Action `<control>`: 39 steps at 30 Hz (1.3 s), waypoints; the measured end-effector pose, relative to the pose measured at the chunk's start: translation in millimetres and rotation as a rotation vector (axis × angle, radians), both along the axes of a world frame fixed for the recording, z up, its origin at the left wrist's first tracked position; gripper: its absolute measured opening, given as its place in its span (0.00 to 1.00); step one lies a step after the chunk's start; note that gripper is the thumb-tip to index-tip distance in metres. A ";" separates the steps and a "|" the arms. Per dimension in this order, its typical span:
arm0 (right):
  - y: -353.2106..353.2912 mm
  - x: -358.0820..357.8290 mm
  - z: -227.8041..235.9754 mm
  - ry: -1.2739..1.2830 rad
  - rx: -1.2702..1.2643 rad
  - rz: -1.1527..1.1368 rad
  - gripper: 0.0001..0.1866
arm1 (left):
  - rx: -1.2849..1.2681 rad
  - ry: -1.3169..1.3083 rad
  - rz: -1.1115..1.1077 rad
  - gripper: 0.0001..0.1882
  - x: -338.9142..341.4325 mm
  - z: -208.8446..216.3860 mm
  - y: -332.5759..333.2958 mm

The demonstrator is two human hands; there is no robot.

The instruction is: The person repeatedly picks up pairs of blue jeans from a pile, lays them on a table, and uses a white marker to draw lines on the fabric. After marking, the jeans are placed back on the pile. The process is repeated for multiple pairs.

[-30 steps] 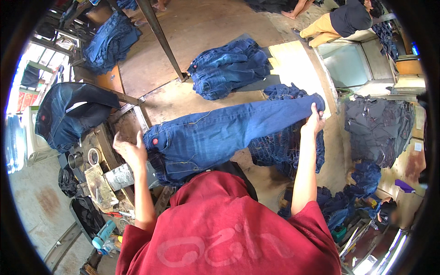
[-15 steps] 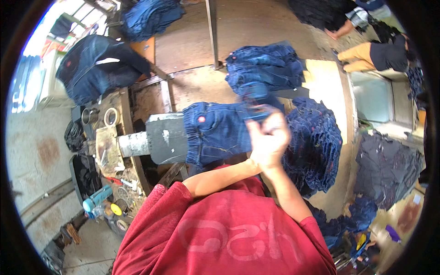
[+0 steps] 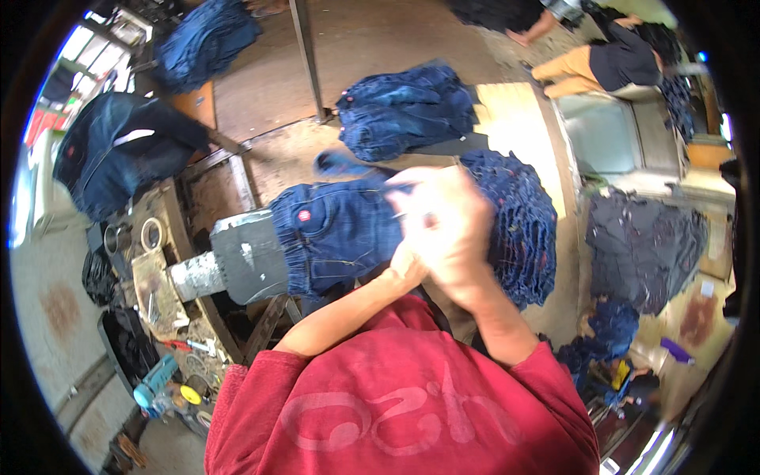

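A pair of blue denim trousers (image 3: 340, 229) with a gathered elastic waist and a small red round badge lies over a dark padded board (image 3: 252, 257). One part of the denim stands up in a loop behind the waist. Over the trousers' right part is my right hand (image 3: 450, 226), blurred, its fingers curled; a dark bit shows at the fingertips, but I cannot make out what it is. My left hand (image 3: 409, 263) touches or lies just under the right one at the denim's near edge, its fingers hidden.
Right of my hands stands a stack of folded denim (image 3: 518, 229); another denim pile (image 3: 408, 111) lies beyond. At left, dark jeans (image 3: 119, 150) hang over a workbench (image 3: 202, 277) holding a tape roll (image 3: 153, 233) and a bottle (image 3: 156, 381). A person (image 3: 602, 67) is at far right.
The view has shifted, so the scene sits further left. A denim part that was raised by my hands now loops over to the left behind the waist. My right hand has turned and come nearer.
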State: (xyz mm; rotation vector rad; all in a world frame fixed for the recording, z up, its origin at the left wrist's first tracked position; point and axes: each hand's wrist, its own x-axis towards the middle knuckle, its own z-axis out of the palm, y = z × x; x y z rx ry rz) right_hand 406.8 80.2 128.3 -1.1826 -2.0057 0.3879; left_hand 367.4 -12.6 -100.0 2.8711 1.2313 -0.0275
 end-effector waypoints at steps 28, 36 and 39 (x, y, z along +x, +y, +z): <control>-86.6 0.5 -110.9 -0.029 -0.688 -0.339 0.10 | -0.585 -0.278 0.491 0.44 -122.4 -10.5 156.6; -71.2 -51.7 -178.6 -0.169 -0.216 -0.337 0.16 | -0.511 -0.438 0.163 0.38 -136.4 -37.9 209.1; -56.0 -60.3 -189.7 -0.249 -0.234 -0.345 0.11 | -0.435 -0.478 0.216 0.33 -129.6 -41.6 212.3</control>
